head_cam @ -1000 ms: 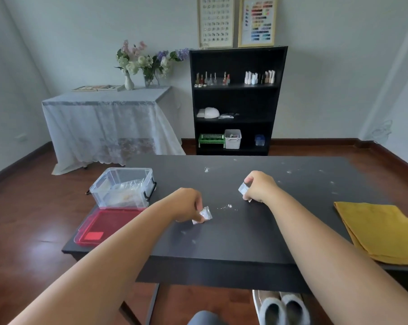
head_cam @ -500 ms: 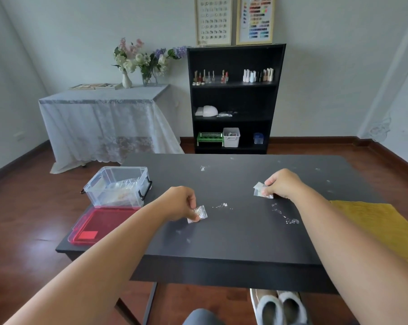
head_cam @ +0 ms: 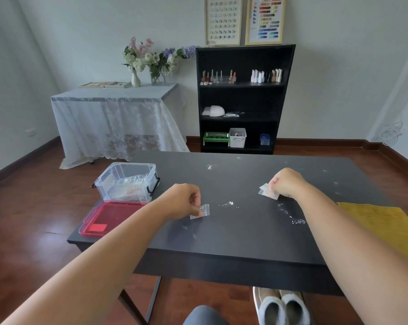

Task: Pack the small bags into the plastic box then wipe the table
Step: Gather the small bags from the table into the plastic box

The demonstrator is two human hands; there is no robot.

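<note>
My left hand pinches a small clear bag just above the black table, left of centre. My right hand grips a bunch of small bags further right and slightly farther back. The clear plastic box stands open at the table's left edge, with several bags lying inside it. Its red lid lies flat in front of it. A folded yellow cloth rests at the right edge, partly behind my right forearm. Glittery specks dot the tabletop.
More spilled specks lie near my right wrist, and others sit toward the far edge. A black shelf with bottles stands behind the table. A lace-covered side table with flowers is at the back left. Slippers sit on the floor below.
My right hand has moved rightward with its bags, away from the table's centre. My left hand holds its bag in much the same spot.
</note>
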